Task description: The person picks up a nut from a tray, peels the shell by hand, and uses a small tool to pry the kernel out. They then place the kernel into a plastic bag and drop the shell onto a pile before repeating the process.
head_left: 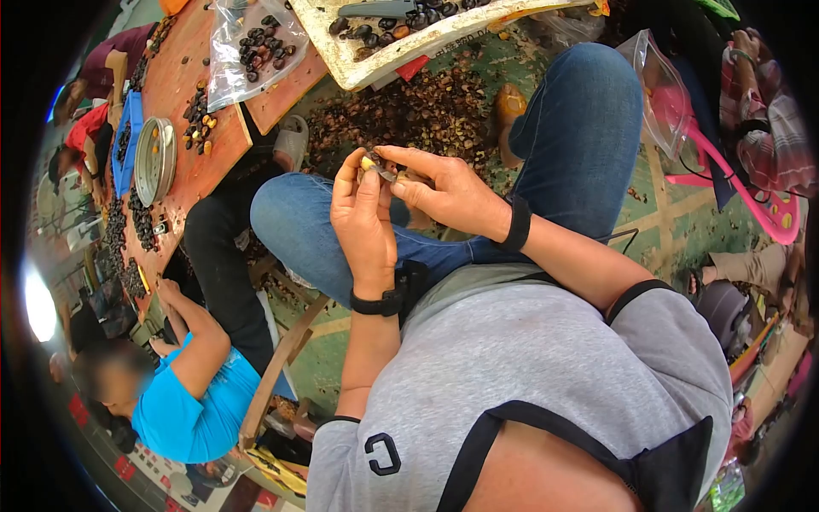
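Note:
My left hand (364, 218) is closed in a pinch on a partly peeled chestnut (368, 163), whose yellow flesh shows between thumb and fingers. Close against it, my right hand (452, 192) pinches what looks like a small grey blade (386, 175), mostly covered by the fingers. Both hands meet above my lap. Beyond them, a white foam box (363, 72) holds dark chestnuts (386, 39) and a grey-handled tool (377, 9).
Shell scraps (409, 119) cover the floor ahead. At left, a wooden table (183, 72) bears a plastic bag (223, 64) of chestnuts, a round metal tin (156, 162) and a blue tray (128, 145). A person in blue (200, 392) sits at left. A pink plastic stool (781, 224) is right.

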A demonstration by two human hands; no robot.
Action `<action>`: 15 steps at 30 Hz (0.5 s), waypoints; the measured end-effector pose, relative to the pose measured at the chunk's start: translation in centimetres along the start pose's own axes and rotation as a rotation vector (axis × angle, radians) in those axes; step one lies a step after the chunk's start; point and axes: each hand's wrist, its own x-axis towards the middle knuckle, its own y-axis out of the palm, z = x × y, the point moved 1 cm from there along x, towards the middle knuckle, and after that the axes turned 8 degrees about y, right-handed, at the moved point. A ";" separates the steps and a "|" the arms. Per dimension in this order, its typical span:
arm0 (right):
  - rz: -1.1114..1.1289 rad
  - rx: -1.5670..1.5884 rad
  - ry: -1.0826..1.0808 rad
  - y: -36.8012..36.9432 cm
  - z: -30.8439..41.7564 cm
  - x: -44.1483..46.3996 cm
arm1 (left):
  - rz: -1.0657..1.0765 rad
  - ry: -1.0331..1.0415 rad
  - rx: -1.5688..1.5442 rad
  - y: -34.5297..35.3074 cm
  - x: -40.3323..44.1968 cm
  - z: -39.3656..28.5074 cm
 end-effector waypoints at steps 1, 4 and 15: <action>0.000 0.001 0.000 0.0 -0.1 0.0 | -0.008 0.016 0.019 0.2 0.0 0.0; -0.024 0.010 -0.036 0.1 -0.4 0.2 | -0.048 0.013 0.027 0.6 -0.1 0.1; -0.100 0.123 -0.076 0.1 -2.1 1.0 | -0.040 0.098 0.162 1.2 -0.6 0.6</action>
